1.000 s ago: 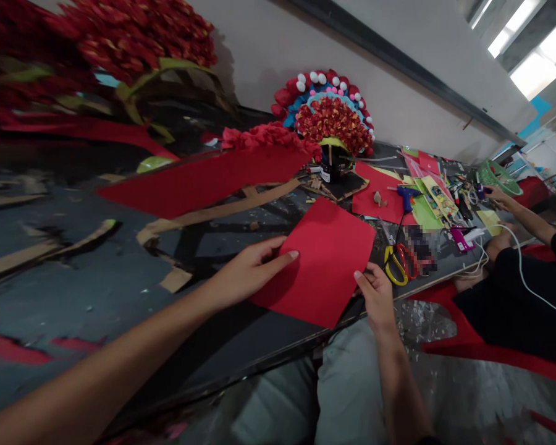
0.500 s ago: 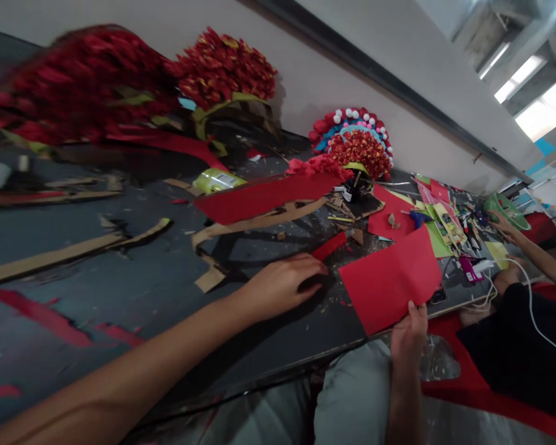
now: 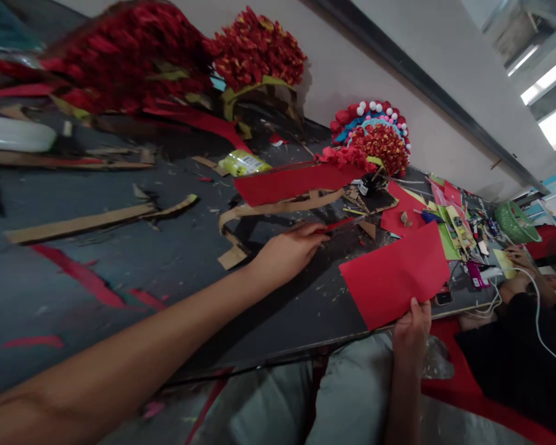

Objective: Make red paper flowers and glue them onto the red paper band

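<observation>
My left hand (image 3: 296, 247) stretches across the dark table with its fingers closed on the red handle of a utility knife (image 3: 339, 226). The knife's thin blade end points right, away from my palm. My right hand (image 3: 413, 320) pinches the lower edge of a red paper sheet (image 3: 391, 275) between thumb and fingers, over the table's front edge. Just beyond the left hand lies a curved cardboard strip (image 3: 278, 209), beside a red band (image 3: 296, 183) with ruffled red trim.
Red flower-covered headpieces (image 3: 259, 52) stand along the wall, with a pom-pom-edged one (image 3: 375, 133) farther right. A yellow-green bottle (image 3: 244, 163) lies among scraps. Tools and paper crowd around a green basket (image 3: 516, 224). A co-worker's hand (image 3: 521, 256) is at the far right.
My left hand has moved forward from beside the utility knife and closed on its handle. The red sheet stays in my right hand. The co-worker's hand has drawn back from the green basket.
</observation>
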